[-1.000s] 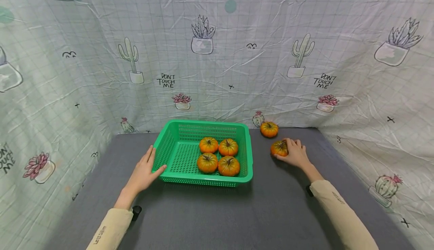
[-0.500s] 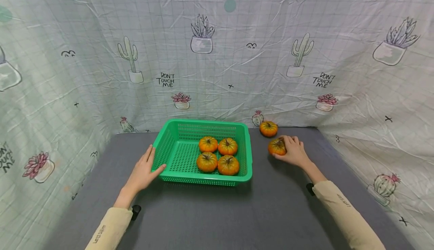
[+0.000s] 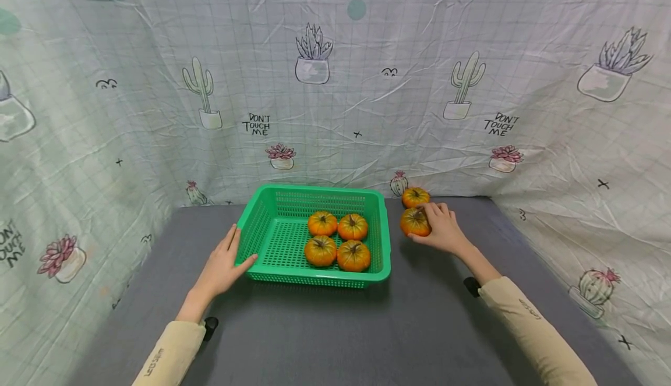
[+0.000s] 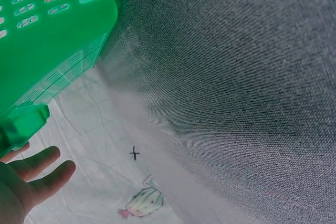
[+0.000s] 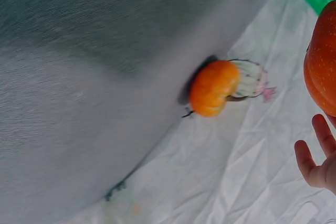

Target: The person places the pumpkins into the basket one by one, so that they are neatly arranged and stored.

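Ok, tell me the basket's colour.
The basket is bright green, shown best in the head view.

A cream cloth left sleeve (image 3: 171,351) and matching right sleeve (image 3: 540,336) bear dark lettering (image 3: 154,363), a small black device (image 3: 211,328) beside each.

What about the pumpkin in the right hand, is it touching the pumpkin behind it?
Apart. The right wrist view shows pale cloth between the held pumpkin and the other pumpkin.
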Motion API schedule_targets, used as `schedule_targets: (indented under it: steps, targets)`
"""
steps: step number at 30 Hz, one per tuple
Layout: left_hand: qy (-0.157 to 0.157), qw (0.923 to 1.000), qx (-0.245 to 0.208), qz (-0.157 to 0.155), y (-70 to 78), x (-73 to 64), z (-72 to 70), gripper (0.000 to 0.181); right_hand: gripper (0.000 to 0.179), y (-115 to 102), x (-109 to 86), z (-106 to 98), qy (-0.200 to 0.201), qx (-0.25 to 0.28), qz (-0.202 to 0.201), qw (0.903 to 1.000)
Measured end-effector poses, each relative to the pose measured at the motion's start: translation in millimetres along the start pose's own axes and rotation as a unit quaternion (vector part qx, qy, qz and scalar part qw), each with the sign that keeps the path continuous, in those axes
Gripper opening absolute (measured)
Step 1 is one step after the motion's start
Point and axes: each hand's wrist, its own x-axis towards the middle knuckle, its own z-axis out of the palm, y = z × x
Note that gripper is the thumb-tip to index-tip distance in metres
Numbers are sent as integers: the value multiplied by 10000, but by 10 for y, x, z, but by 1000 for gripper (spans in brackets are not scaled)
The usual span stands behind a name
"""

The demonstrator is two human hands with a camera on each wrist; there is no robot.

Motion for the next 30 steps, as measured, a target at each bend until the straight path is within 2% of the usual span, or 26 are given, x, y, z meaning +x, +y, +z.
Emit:
schedule_targets:
  steps: [8, 17, 30]
  targets:
    - [-2, 10000, 70, -18, 4, -8, -4, 81, 71, -243, 110, -121, 63, 142, -470, 9988]
    - [8, 10000, 75, -42, 12, -1, 2, 80, 67, -503, 272, -212, 113, 167, -1159, 9931]
    - [-13, 10000, 67, -56, -17, 15, 23, 81, 70, -917, 528, -211, -52, 160, -1523, 9882]
